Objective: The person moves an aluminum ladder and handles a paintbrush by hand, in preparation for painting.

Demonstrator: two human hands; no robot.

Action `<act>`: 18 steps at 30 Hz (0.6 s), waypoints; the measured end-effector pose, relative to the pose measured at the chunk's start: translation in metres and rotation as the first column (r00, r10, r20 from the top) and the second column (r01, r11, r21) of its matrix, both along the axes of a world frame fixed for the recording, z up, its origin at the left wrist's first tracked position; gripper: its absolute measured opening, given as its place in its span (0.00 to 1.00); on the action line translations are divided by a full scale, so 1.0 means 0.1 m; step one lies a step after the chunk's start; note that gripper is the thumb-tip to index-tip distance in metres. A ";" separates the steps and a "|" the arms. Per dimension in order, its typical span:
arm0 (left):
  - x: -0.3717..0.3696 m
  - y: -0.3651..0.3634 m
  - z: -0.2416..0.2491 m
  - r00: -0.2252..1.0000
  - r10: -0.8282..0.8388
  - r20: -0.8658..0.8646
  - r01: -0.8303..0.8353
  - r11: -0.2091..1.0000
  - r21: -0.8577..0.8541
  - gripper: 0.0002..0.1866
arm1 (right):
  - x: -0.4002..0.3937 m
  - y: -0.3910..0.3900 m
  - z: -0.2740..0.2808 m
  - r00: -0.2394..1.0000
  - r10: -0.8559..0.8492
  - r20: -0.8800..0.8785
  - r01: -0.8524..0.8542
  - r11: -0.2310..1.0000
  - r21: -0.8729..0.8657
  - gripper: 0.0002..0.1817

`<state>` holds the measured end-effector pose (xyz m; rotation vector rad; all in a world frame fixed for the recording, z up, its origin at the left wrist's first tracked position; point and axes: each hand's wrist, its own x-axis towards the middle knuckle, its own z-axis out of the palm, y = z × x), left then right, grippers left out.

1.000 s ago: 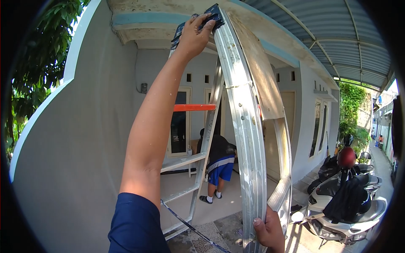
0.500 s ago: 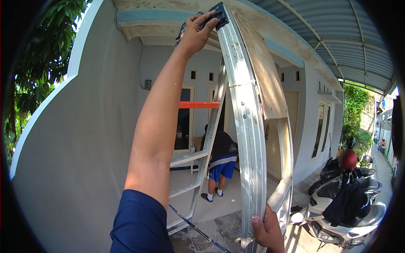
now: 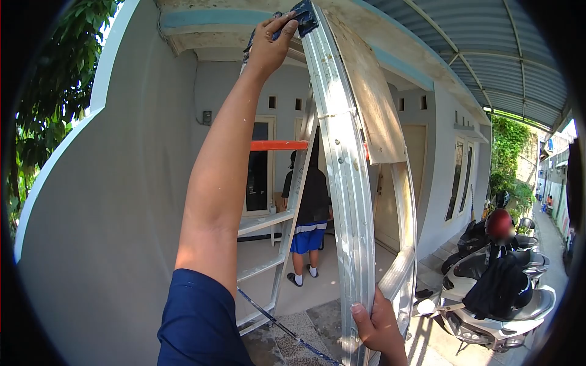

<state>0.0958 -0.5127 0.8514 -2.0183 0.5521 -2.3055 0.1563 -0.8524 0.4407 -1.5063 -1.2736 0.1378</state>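
Note:
An aluminium stepladder point(image 3: 342, 158), speckled with paint, stands upright and close in front of me. At its top, my left hand point(image 3: 270, 46) is stretched up high, its fingers closed over the dark blue cap point(image 3: 305, 19). Low on the near side rail, my right hand point(image 3: 379, 323) is wrapped round the metal, thumb on the front face. A worn wooden board point(image 3: 369, 91) lies along the ladder's right side, below the top. An orange-red crossbar point(image 3: 279, 146) joins the far legs. Part of the ladder's foot is out of frame.
Behind the ladder a person point(image 3: 310, 207) in a dark top and blue shorts stands on the porch, back turned. Parked motorbikes point(image 3: 494, 293) with a red helmet point(image 3: 500, 224) are at right. A grey wall point(image 3: 122, 213) rises at left. A dark pole point(image 3: 287, 329) slants low down.
The ladder and both my hands sit slightly further left in view, still holding. The person behind, bent over before, now stands upright.

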 end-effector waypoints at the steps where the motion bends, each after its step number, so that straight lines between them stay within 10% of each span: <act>1: 0.03 0.01 -0.01 0.999 -0.017 0.035 0.018 1.000 -0.006 0.24 | -0.02 0.01 0.00 1.000 -0.001 0.001 0.001 1.000 0.002 0.24; 11: 0.31 -0.08 0.16 0.952 0.051 0.301 0.023 0.972 -0.235 0.24 | 0.02 0.03 -0.04 1.000 0.003 0.030 -0.007 0.993 0.121 0.26; 18: 0.25 0.01 -0.03 0.970 -0.096 0.223 0.108 0.993 -0.039 0.20 | 0.15 0.05 -0.16 0.997 0.031 0.072 -0.039 0.992 0.119 0.25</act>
